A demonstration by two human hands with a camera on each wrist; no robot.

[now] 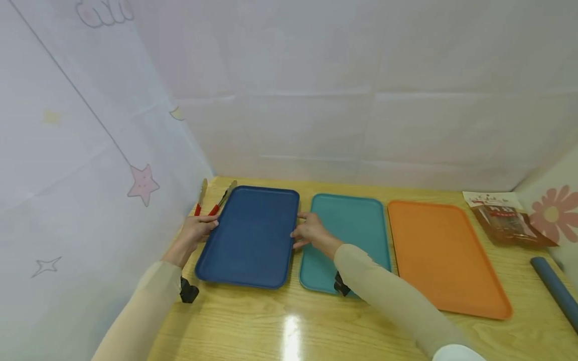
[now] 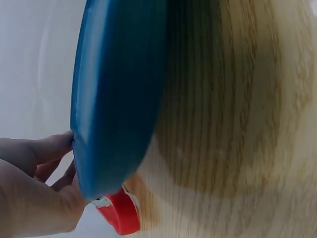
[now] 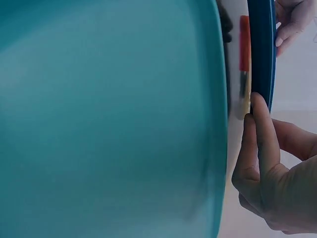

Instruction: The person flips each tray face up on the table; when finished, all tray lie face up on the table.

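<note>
A dark blue rectangular tray (image 1: 250, 235) is held between both hands, raised a little off the wooden table, with its shadow beneath it in the left wrist view. My left hand (image 1: 194, 233) pinches its left rim, thumb on top. At the opposite rim, my right hand (image 1: 313, 233) grips the edge, with fingers on its underside in the right wrist view. Metal tongs with red grips (image 1: 214, 209) lie by the left hand, partly hidden by the hand and tray. Under the right forearm is a teal tray (image 1: 347, 215), flat on the table.
An orange tray (image 1: 442, 250) lies right of the teal one. Beyond it are a brown food packet (image 1: 508, 223) and a dark grey-blue roll (image 1: 555, 288) at the table's right side. White printed cloth (image 1: 289, 125) hangs behind and along the sides.
</note>
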